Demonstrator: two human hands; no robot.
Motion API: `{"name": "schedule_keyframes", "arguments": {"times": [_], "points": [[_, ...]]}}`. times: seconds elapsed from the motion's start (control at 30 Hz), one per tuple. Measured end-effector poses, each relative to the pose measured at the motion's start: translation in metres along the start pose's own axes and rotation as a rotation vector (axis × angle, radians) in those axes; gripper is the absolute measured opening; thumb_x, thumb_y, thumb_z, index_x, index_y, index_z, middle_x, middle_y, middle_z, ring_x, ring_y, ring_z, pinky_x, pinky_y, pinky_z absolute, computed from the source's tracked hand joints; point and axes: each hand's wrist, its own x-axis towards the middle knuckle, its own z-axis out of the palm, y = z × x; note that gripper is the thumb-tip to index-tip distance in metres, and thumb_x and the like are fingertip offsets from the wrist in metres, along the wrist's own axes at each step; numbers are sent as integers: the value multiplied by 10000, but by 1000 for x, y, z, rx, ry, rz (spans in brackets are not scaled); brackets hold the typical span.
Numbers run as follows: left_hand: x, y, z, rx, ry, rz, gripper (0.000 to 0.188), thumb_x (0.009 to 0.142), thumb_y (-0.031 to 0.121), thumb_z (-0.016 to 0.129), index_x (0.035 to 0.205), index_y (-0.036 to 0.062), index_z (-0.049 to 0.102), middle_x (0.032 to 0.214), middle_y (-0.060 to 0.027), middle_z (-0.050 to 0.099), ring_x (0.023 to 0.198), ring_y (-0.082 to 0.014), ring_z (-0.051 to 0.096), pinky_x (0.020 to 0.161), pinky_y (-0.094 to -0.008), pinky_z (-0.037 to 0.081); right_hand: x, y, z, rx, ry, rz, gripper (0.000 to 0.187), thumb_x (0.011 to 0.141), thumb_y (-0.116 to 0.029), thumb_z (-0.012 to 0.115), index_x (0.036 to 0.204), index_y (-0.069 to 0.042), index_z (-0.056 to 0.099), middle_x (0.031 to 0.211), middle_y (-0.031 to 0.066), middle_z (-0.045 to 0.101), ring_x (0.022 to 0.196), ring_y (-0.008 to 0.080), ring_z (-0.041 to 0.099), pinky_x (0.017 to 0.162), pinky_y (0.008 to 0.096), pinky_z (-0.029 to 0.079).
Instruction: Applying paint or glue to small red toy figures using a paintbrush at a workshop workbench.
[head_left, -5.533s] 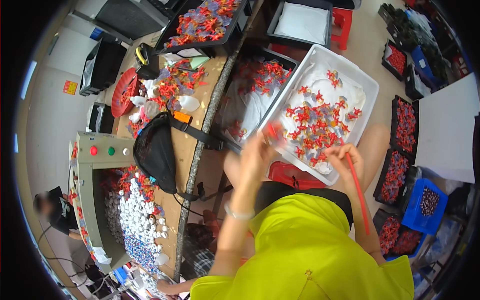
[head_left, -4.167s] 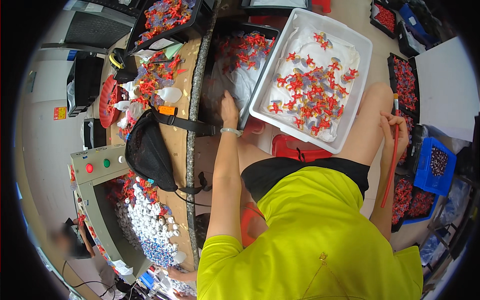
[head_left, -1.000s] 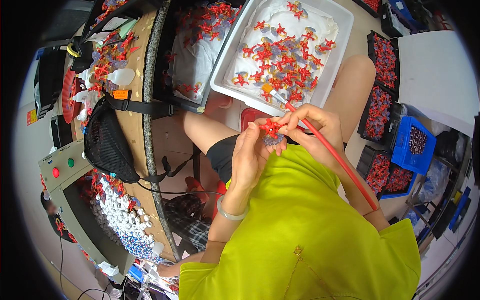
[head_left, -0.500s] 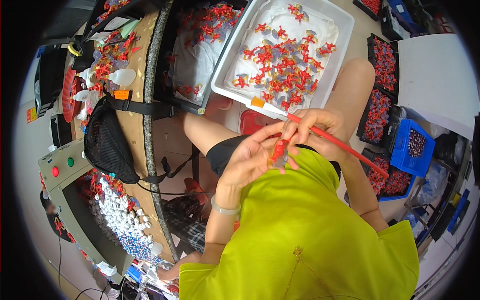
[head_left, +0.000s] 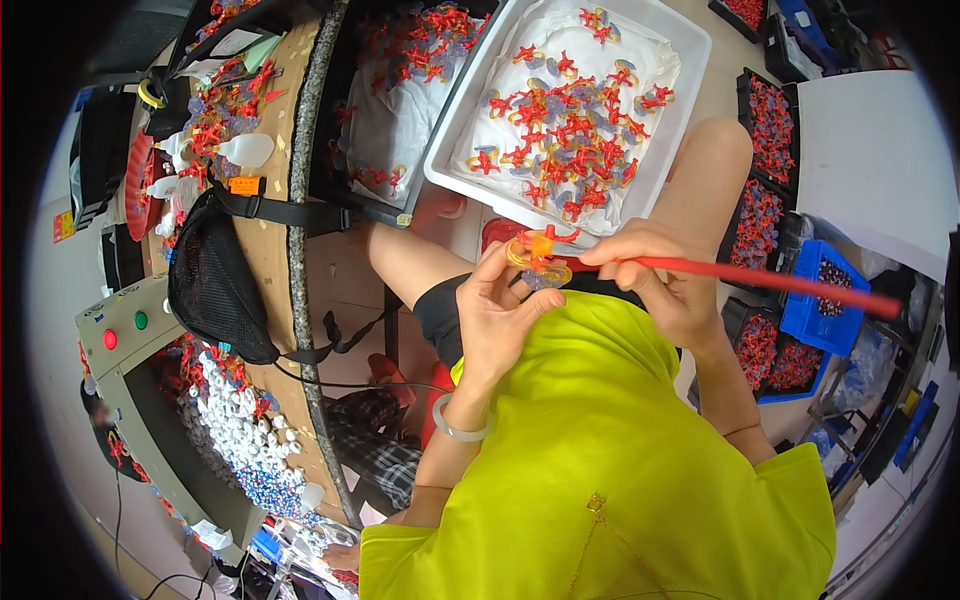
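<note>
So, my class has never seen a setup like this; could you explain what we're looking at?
There is no robot: these are a person's bare hands. A wide fisheye camera on the person's head looks down, so straight edges bend near the rim.

The left hand holds a small red plastic figurine with yellow and purple see-through parts. The right hand grips a red-handled paintbrush, its handle stretching off to the right.

Ahead, a white tray lined with white material holds many similar figurines. Left of it sits a black tray with more. Further left, a black mesh bag lies on a workbench.
</note>
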Motion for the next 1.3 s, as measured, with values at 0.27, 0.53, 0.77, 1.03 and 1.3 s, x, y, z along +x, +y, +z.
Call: {"name": "schedule_keyframes", "arguments": {"times": [0.27,0.53,0.77,1.03,1.3], "points": [[-2,4,1,-3,43,-12,555,703,-49,755,1201,-63,507,1098,-56,528,1060,-188,566,924,-320,486,5,-9,5,38,80,23,77,843,-32,606,862,25,655,721,88,651,607,159,614,549,257,455],[-4,3,5,111,103,22,581,654,-42,791,1171,-49,527,1089,-47,529,1030,-162,575,921,-297,483,7,-7,18,-139,210,-53,31,813,-8,649,812,17,668,709,102,651,557,136,592,504,245,440],[-3,3,7,167,102,101,584,639,-51,797,1161,-51,533,1059,-42,528,1032,-157,574,916,-277,477,4,-14,13,3,192,-128,41,820,-27,644,838,5,663,721,100,654,575,174,602,530,262,457],[-5,5,7,355,133,151,568,626,-36,810,1137,-41,562,1012,-33,523,923,-129,579,848,-257,481,6,-18,16,-100,141,-129,35,820,-22,636,797,2,647,718,90,647,598,190,616,541,280,467],[-7,11,13,516,127,188,548,620,-28,817,1114,-22,580,950,-20,524,886,-108,578,813,-240,482,6,-9,17,-59,170,-137,50,824,-30,638,793,9,641,709,95,646,583,197,613,528,276,460]]}}
